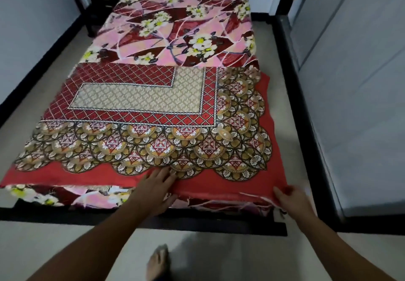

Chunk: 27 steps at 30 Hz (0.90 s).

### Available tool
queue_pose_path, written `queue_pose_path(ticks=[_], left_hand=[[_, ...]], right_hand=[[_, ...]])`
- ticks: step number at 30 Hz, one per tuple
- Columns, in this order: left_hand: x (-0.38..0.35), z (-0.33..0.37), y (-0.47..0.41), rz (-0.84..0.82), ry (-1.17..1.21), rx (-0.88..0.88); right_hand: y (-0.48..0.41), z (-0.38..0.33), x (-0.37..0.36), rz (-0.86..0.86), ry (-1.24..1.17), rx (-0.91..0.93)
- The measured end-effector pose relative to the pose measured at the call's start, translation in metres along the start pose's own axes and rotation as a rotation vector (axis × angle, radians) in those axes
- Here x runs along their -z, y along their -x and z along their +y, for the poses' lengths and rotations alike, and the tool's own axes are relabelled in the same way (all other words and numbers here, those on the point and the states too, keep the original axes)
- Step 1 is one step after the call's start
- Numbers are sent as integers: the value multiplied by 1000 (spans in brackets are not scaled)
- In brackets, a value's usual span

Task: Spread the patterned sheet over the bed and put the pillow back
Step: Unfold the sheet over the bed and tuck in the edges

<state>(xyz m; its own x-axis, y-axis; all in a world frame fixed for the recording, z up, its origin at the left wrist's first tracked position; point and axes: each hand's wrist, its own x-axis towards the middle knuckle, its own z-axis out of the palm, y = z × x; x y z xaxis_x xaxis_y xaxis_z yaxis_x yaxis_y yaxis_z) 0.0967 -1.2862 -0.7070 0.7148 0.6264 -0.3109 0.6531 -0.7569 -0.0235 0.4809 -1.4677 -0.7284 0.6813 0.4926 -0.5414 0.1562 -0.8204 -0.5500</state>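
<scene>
While the left hand [158,184] lay flat, fingers spread, on the patterned sheet [140,114], the right hand [289,199] pinched its corner beside.

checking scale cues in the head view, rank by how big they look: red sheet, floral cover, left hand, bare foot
1. Red sheet, nearest, so its lead is unsure.
2. Floral cover, partly hidden under it and farther off.
3. Left hand.
4. Bare foot, blurred; close to the hand, uncertain.
</scene>
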Motion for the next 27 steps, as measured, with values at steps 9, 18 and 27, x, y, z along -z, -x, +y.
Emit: queue_pose_path(ticks=[9,18,27], left_hand=[[-9,-13,-16,16,153,-31],[57,-42,-75,-305,330,-202],[54,-47,-185,132,354,-110]], right_hand=[[33,-6,-6,274,-370,-263],[21,-49,-24,319,-132,-372],[-33,-133,-22,495,-145,-41]])
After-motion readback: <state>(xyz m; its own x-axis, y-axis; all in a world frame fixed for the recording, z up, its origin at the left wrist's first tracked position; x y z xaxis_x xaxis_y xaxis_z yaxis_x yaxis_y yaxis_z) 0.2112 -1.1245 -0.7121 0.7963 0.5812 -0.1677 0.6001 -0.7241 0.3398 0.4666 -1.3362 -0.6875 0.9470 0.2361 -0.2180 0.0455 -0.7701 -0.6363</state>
